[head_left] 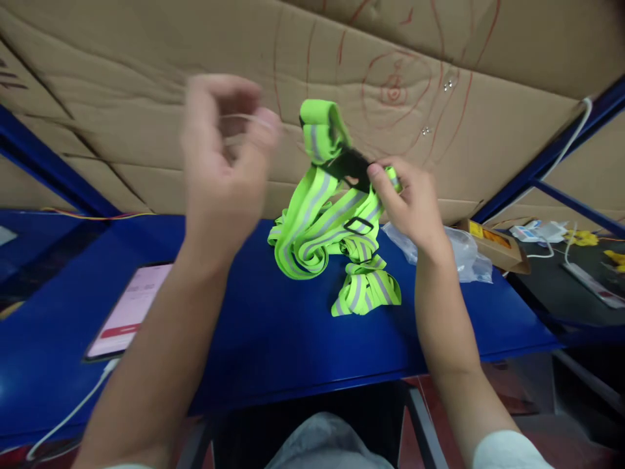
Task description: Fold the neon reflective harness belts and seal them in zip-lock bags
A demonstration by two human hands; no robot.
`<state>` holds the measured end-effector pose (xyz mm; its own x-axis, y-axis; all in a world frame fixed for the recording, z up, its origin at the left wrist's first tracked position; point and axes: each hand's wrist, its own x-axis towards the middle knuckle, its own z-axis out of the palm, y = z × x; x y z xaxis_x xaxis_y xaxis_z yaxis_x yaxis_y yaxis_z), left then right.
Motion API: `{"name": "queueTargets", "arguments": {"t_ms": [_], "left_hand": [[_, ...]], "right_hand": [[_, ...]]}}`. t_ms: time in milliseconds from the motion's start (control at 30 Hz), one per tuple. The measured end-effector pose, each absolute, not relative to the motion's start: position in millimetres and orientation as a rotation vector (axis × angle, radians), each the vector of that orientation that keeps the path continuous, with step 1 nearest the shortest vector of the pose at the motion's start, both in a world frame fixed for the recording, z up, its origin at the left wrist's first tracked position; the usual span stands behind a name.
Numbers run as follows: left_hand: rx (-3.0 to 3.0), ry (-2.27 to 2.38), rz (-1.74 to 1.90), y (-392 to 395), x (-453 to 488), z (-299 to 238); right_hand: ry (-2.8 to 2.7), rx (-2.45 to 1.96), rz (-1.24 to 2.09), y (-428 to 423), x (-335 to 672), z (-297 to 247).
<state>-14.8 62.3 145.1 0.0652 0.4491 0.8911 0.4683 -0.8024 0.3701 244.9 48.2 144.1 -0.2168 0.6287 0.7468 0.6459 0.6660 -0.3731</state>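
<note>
Right grip (410,195), neon straps (336,218) below-left, perhaps touching table (273,345)

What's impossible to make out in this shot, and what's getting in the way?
All in the head view:
Pale strand at the left hand: blurred by motion, so its material is unclear.
Smartphone: partly hidden by the left forearm; its text is too small to read.
Black connector: one end covered by the right hand.
Clear plastic bag: middle hidden by the right wrist.
Black tabletop: cut off by the picture's right edge.
</note>
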Motion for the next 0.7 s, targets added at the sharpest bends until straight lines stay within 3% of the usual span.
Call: {"name": "queueTargets", "arguments": {"t_ms": [100, 233, 367, 600, 700], "left_hand": [[-2.624, -0.924, -1.485, 49, 0, 144], [-2.691, -1.229, -1.002, 58, 6, 129], [-2.664, -1.483, -0.987, 73, -3, 123], [-2.607, -1.256, -0.973, 72, -8, 127], [-2.552, -1.191, -0.992, 66, -7, 128]], "right_hand": [[-2.075, -0.946, 0.090, 46, 240, 140], [-2.085, -0.896, 0.355, 45, 239, 137], [-2.071, -0.908, 0.334, 56, 250, 131], [-2.031, -1.142, -0.010, 59, 268, 129], [-2.010, -1.043, -0.128, 45, 256, 136]]}}
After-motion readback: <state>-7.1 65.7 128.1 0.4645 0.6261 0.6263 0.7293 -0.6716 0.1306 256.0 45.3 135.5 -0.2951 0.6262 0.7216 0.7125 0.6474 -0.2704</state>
